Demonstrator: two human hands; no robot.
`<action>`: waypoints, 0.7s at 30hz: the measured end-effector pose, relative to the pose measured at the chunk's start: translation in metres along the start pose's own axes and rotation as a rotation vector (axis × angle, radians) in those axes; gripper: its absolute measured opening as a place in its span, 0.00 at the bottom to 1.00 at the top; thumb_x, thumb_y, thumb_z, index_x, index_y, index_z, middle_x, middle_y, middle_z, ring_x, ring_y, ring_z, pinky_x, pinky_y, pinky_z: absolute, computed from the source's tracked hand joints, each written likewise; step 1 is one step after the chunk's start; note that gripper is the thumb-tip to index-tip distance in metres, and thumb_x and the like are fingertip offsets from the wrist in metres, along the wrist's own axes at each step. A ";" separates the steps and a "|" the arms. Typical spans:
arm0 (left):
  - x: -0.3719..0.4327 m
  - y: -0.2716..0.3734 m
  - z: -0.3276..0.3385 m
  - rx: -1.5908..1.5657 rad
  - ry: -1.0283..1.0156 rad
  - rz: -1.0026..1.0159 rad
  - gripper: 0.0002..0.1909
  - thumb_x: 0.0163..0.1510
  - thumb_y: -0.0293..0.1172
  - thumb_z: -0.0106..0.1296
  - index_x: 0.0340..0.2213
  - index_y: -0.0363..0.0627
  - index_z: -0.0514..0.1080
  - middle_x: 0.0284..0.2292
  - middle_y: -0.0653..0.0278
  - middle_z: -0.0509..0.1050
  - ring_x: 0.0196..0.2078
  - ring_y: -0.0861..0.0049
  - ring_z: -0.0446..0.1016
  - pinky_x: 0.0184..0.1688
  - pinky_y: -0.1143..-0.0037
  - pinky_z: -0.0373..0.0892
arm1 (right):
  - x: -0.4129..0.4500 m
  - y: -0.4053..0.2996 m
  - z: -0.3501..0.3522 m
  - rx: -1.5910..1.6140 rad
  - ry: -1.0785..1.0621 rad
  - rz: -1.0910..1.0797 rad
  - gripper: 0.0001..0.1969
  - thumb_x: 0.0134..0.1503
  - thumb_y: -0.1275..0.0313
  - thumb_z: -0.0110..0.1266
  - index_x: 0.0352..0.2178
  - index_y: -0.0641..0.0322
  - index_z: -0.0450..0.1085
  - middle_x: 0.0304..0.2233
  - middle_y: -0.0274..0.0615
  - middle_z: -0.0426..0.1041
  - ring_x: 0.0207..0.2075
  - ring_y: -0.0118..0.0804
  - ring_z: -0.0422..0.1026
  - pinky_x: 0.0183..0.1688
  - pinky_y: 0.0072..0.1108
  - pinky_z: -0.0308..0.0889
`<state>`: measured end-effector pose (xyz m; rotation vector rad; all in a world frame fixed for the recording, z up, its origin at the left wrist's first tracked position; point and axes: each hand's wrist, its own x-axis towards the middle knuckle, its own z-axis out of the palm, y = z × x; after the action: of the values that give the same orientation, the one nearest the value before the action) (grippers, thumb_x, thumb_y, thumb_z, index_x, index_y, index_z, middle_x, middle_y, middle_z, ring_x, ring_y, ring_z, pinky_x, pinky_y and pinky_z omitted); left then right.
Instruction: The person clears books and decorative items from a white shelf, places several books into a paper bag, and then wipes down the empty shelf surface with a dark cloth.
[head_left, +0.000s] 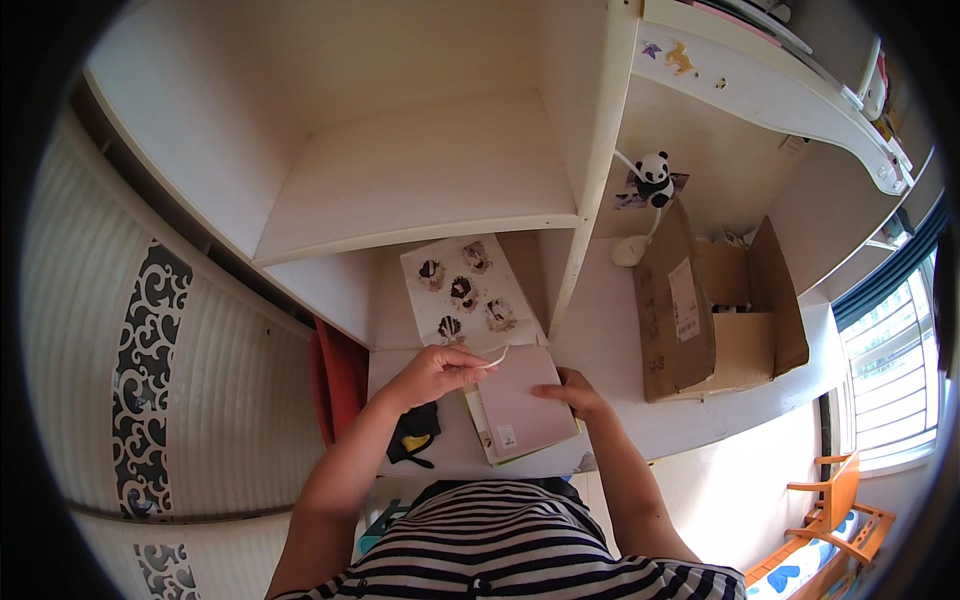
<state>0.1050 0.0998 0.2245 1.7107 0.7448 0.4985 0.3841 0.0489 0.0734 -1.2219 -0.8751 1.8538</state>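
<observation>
A pale pink book or folder (525, 405) with a small label near its lower edge lies on top of other papers or books at the desk's front. My right hand (576, 393) holds its right edge, with the thumb on top. Above its upper left part, my left hand (442, 371) pinches a thin white strip or cord (496, 360) between thumb and fingers. Just beyond the hands, a white sheet (465, 292) with several dark and brown printed shapes lies partly inside the lower shelf opening. What lies under the pink cover is mostly hidden.
An open cardboard box (739, 345) stands on the desk at right, beside a lamp with a panda figure (654, 178). A black and yellow cloth item (416, 435) lies left of the book. A red object (341, 382) stands by the desk's left side. Shelf walls rise ahead.
</observation>
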 end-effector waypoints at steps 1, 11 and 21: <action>0.000 -0.001 0.005 -0.046 -0.007 0.019 0.12 0.55 0.29 0.56 0.42 0.42 0.77 0.30 0.68 0.74 0.33 0.84 0.68 0.36 0.83 0.65 | 0.001 0.001 0.000 -0.026 -0.001 -0.032 0.37 0.41 0.68 0.69 0.49 0.80 0.62 0.43 0.55 0.72 0.43 0.41 0.74 0.45 0.29 0.70; 0.014 0.006 0.010 -0.033 0.019 0.011 0.11 0.56 0.26 0.54 0.42 0.40 0.76 0.35 0.67 0.75 0.37 0.84 0.73 0.42 0.83 0.69 | 0.030 0.031 0.006 -0.683 0.904 -0.529 0.40 0.41 0.57 0.69 0.48 0.80 0.64 0.39 0.52 0.74 0.34 0.44 0.76 0.36 0.27 0.72; 0.017 -0.002 0.011 -0.245 0.115 -0.044 0.12 0.57 0.31 0.55 0.41 0.40 0.77 0.34 0.70 0.77 0.38 0.87 0.71 0.43 0.83 0.67 | -0.043 0.076 0.077 0.669 0.467 0.078 0.15 0.53 0.72 0.56 0.41 0.68 0.67 0.35 0.43 0.72 0.37 0.39 0.73 0.40 0.29 0.69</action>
<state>0.1236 0.1041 0.2189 1.4446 0.7691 0.6348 0.3075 -0.0361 0.0523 -1.1715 0.0572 1.6123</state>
